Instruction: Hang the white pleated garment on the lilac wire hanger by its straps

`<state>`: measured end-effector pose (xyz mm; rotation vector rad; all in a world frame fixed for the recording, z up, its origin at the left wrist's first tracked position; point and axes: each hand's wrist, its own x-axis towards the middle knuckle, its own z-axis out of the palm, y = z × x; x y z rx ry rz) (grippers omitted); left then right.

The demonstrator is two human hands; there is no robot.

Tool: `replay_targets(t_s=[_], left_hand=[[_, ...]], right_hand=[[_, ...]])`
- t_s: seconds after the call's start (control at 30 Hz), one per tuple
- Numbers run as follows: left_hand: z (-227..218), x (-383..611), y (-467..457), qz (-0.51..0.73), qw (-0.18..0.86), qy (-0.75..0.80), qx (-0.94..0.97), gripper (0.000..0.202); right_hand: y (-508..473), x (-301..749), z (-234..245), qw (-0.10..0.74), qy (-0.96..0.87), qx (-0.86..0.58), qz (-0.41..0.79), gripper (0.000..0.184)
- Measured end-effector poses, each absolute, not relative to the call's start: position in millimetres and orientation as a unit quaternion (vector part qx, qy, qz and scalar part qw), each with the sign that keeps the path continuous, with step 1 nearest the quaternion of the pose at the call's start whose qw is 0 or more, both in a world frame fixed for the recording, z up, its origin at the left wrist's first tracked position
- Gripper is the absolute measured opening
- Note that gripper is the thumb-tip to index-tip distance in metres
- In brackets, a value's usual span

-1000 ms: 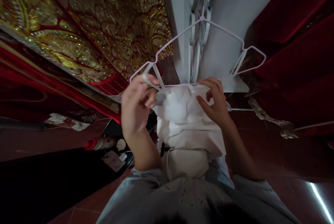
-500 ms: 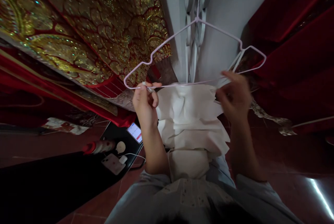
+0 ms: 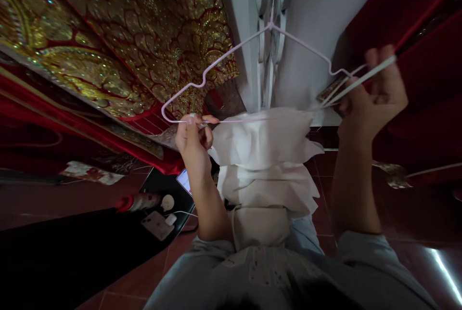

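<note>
A pale pink hanger (image 3: 231, 53) hangs in front of me by its hook. My left hand (image 3: 193, 134) is closed around the left end of its bottom bar, and a bit of white strap shows among the fingers. Below the bar hangs a white tiered garment (image 3: 262, 144). From its right side a white strap (image 3: 364, 81) runs up, pulled taut over the fingers of my right hand (image 3: 377, 93), which is raised at the hanger's right end. That hand hides the hanger's right tip.
Gold sequined red garments (image 3: 151, 35) hang close on the left, red cloth (image 3: 426, 83) on the right. A white scrolled metal rack (image 3: 265, 79) stands behind the hanger. On a black bench (image 3: 155, 182) lie a phone (image 3: 159, 226), a lit phone (image 3: 185, 181) and a red-capped bottle (image 3: 139, 202).
My right hand has moved right and up, stretching the white strap outward past the hanger's right end. My left hand and the hanger's left end have shifted slightly left.
</note>
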<state>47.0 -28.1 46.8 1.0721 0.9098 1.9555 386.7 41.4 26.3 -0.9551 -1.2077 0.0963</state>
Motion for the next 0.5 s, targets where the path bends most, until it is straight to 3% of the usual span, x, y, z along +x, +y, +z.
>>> replay_targets(t_s=[0.13,0.27,0.4,0.5], left_hand=[[49.4,44.8,-27.9,0.756,0.371,0.347,0.412,0.045],[47.0,52.4,-28.5,0.755,0.400,0.333,0.398,0.041],[39.8,55.6,-31.1,0.750,0.415,0.333,0.393,0.035],[26.6,42.0,-27.2,0.766,0.340,0.365,0.405,0.025]], right_hand=[[41.0,396.1,-1.9,0.798,-0.429,-0.418,-0.070,0.039],[8.9,371.2,3.4,0.731,-0.515,-0.448,-0.010,0.024],[-7.2,344.7,17.8,0.555,-0.685,-0.457,0.119,0.041],[-9.1,338.4,15.9,0.563,-0.690,-0.440,0.115,0.048]])
